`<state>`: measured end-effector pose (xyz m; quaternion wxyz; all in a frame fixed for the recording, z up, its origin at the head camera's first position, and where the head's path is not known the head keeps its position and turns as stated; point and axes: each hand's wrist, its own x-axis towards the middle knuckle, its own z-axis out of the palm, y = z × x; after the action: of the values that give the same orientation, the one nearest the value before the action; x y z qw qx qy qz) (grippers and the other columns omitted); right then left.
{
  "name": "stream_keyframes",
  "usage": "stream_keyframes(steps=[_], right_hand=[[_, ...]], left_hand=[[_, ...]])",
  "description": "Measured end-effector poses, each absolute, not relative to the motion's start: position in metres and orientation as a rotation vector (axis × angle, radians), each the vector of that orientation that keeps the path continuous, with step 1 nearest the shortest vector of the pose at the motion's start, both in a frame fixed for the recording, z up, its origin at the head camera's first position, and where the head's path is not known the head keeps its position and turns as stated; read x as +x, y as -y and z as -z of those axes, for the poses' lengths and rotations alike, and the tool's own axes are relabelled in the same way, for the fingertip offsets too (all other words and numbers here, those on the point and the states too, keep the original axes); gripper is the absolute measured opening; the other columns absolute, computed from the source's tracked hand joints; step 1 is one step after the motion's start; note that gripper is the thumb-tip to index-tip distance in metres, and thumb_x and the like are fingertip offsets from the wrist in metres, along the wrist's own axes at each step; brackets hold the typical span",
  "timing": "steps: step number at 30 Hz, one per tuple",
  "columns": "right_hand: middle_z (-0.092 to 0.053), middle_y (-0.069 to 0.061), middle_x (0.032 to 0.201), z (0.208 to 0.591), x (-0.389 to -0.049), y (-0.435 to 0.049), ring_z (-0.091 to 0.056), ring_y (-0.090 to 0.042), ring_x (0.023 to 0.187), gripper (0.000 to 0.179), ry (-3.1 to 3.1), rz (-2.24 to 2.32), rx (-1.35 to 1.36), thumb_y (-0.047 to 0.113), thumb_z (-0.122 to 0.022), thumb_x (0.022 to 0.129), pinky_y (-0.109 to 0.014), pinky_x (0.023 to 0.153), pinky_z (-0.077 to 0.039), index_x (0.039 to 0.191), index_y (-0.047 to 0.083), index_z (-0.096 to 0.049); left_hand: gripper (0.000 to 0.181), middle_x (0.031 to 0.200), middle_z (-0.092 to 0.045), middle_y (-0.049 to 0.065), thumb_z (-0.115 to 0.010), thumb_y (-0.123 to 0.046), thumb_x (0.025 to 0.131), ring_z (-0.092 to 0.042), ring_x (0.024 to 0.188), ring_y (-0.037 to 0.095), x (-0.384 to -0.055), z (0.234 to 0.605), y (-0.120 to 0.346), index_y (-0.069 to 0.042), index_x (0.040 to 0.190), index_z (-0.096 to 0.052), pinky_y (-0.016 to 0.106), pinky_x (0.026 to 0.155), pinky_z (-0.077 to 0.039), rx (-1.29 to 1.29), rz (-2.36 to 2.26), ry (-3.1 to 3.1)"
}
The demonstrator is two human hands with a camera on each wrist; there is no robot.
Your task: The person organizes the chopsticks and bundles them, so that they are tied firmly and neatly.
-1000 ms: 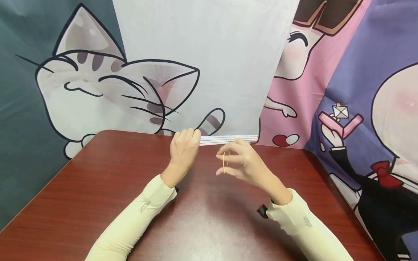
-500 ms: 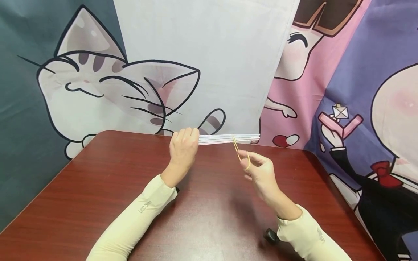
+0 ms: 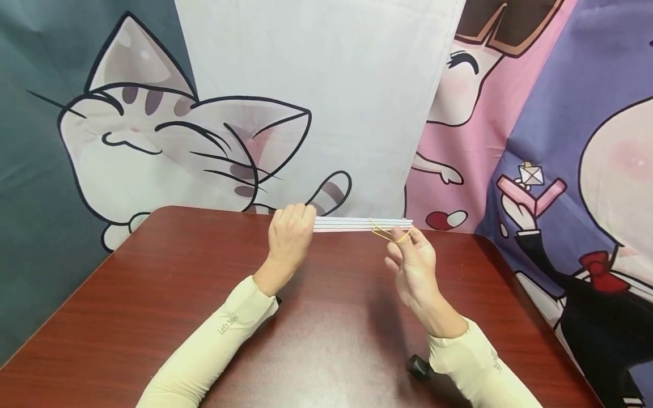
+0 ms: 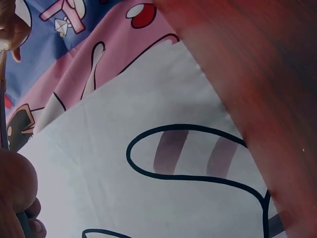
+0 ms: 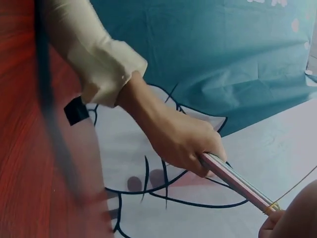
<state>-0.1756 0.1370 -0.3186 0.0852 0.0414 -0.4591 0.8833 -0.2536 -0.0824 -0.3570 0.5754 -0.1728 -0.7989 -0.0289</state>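
My left hand (image 3: 291,241) grips one end of a bundle of thin, straight sticks (image 3: 342,224) in white and pale colours, held level over the far side of the table. A yellow rubber band (image 5: 271,207) loops round the bundle towards its right end. My right hand (image 3: 417,263) has the band's free part stretched over thumb and index finger, right at the sticks' tips. Its other fingers curl loosely below. In the right wrist view the left fist (image 5: 190,141) wraps the sticks, which hides their near ends.
The reddish-brown wooden table (image 3: 316,317) spreads beneath both arms. Behind its far edge hangs a cartoon-printed cloth (image 3: 326,102). A small black wrist device (image 3: 419,367) sits under the right cuff.
My right hand has hooked the band on the sticks, drawn it away to the right and towards me, then raised it to the sticks' right end. The left hand stays nearly still.
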Motion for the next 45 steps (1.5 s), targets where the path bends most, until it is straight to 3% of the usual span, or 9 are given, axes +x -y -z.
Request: stream_keyframes(steps=[5, 7, 12, 18, 20, 24, 29, 37, 45], right_hand=[[-0.048, 0.003, 0.076, 0.315, -0.186, -0.136, -0.03, -0.006, 0.05, 0.049, 1.346, -2.596, 0.109, 0.006, -0.069, 0.09, -0.019, 0.045, -0.021, 0.131, 0.007, -0.042], [-0.047, 0.003, 0.08, 0.314, -0.19, -0.137, -0.031, -0.006, 0.051, 0.054, 1.35, -2.576, 0.084, 0.007, -0.07, 0.09, -0.017, 0.046, -0.026, 0.135, 0.004, -0.04], [-0.05, 0.001, 0.084, 0.312, -0.199, -0.143, -0.036, -0.007, 0.051, 0.039, 1.457, -2.521, 0.113, 0.006, -0.07, 0.089, -0.019, 0.051, -0.034, 0.125, -0.001, -0.054], [-0.062, 0.002, 0.08, 0.31, -0.211, -0.156, -0.042, -0.009, 0.058, 0.009, 1.73, -2.467, 0.278, 0.005, -0.071, 0.089, -0.021, 0.055, -0.037, 0.095, 0.009, -0.074], [-0.065, 0.004, 0.079, 0.307, -0.217, -0.163, -0.043, -0.009, 0.059, 0.013, 1.872, -2.411, 0.32, 0.004, -0.069, 0.089, -0.021, 0.055, -0.037, 0.09, 0.014, -0.077], [-0.071, 0.007, 0.087, 0.3, -0.23, -0.173, -0.053, -0.007, 0.066, 0.016, 2.178, -2.161, 0.404, 0.003, -0.071, 0.087, -0.019, 0.06, -0.044, 0.096, 0.012, -0.078], [-0.074, 0.004, 0.082, 0.288, -0.242, -0.175, -0.067, -0.009, 0.075, 0.031, 2.453, -1.812, 0.59, 0.008, -0.078, 0.081, -0.023, 0.073, -0.052, 0.109, -0.004, -0.073], [-0.068, -0.005, 0.094, 0.285, -0.248, -0.176, -0.063, -0.014, 0.081, 0.013, 2.484, -1.525, 0.832, 0.006, -0.08, 0.078, -0.022, 0.066, -0.05, 0.087, -0.001, -0.075], [-0.072, -0.001, 0.086, 0.294, -0.252, -0.189, -0.067, -0.012, 0.077, 0.018, 2.402, -1.705, 0.861, 0.0, -0.074, 0.083, -0.026, 0.07, -0.054, 0.099, 0.008, -0.073]], left_hand=[[0.025, 0.062, -0.045, 0.007, -0.046, 0.006, 0.089, -0.047, 0.057, 0.026, -0.254, 0.355, 0.084, -0.008, 0.068, -0.046, 0.035, 0.05, -0.034, -0.427, 0.064, 1.847], [0.026, 0.062, -0.044, 0.006, -0.046, 0.006, 0.089, -0.047, 0.056, 0.026, -0.254, 0.355, 0.084, -0.008, 0.068, -0.045, 0.034, 0.049, -0.033, -0.448, 0.058, 1.835], [0.026, 0.062, -0.045, 0.006, -0.046, 0.005, 0.09, -0.046, 0.055, 0.025, -0.255, 0.355, 0.084, -0.009, 0.068, -0.046, 0.034, 0.049, -0.032, -0.478, 0.046, 1.826], [0.026, 0.062, -0.045, 0.006, -0.045, 0.005, 0.09, -0.047, 0.055, 0.025, -0.254, 0.351, 0.086, -0.008, 0.068, -0.046, 0.034, 0.048, -0.031, -0.473, 0.041, 1.825], [0.025, 0.062, -0.045, 0.006, -0.045, 0.005, 0.09, -0.047, 0.055, 0.026, -0.253, 0.35, 0.085, -0.008, 0.068, -0.046, 0.033, 0.048, -0.031, -0.476, 0.04, 1.823], [0.024, 0.062, -0.045, 0.006, -0.047, 0.004, 0.09, -0.047, 0.054, 0.026, -0.251, 0.35, 0.085, -0.007, 0.068, -0.046, 0.032, 0.048, -0.03, -0.48, 0.026, 1.823], [0.025, 0.063, -0.046, 0.006, -0.044, 0.004, 0.091, -0.048, 0.055, 0.026, -0.251, 0.349, 0.087, -0.008, 0.069, -0.047, 0.033, 0.049, -0.031, -0.467, 0.006, 1.856], [0.026, 0.062, -0.047, 0.006, -0.044, 0.004, 0.091, -0.048, 0.055, 0.026, -0.251, 0.347, 0.088, -0.008, 0.069, -0.047, 0.033, 0.049, -0.031, -0.471, 0.002, 1.866], [0.025, 0.062, -0.046, 0.007, -0.043, 0.003, 0.092, -0.048, 0.055, 0.027, -0.251, 0.349, 0.088, -0.007, 0.069, -0.047, 0.032, 0.049, -0.03, -0.466, -0.005, 1.875]])
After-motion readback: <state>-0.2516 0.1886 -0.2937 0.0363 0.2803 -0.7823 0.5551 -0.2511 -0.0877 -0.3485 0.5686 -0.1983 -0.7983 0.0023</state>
